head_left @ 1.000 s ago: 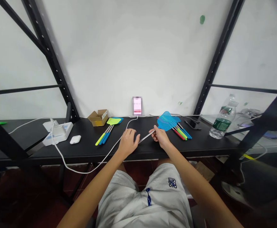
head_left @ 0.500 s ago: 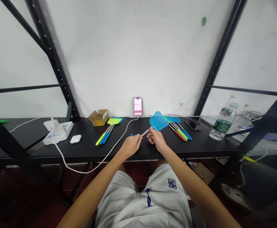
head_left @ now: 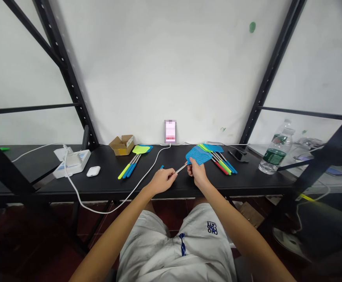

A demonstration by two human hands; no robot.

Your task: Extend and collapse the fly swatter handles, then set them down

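Note:
A blue fly swatter [head_left: 199, 155] is held between my two hands above the table's front half, its mesh head to the right and its metal shaft slanting down leftward. My left hand [head_left: 163, 180] is closed round the shaft, with a bit of blue handle showing behind the fingers. At the base of the mesh head, my right hand [head_left: 197, 171] pinches the swatter. Right of it lies a fan of fly swatters [head_left: 221, 162] with red, green and blue handles. To the left rests another group of swatters [head_left: 132, 166], yellow and blue.
A phone [head_left: 170, 132] leans against the wall, its white cable [head_left: 143, 184] crossing the table [head_left: 106, 188]. At left are an open cardboard box [head_left: 121, 145], a white earbud case [head_left: 93, 171] and a power strip [head_left: 74, 162]. Water bottles [head_left: 275, 152] and dark phones [head_left: 238, 155] stand or lie at right.
The held swatter's head has tilted flatter and shifted slightly right and down. My right hand has moved a little right, widening the gap between my hands, with more shaft showing.

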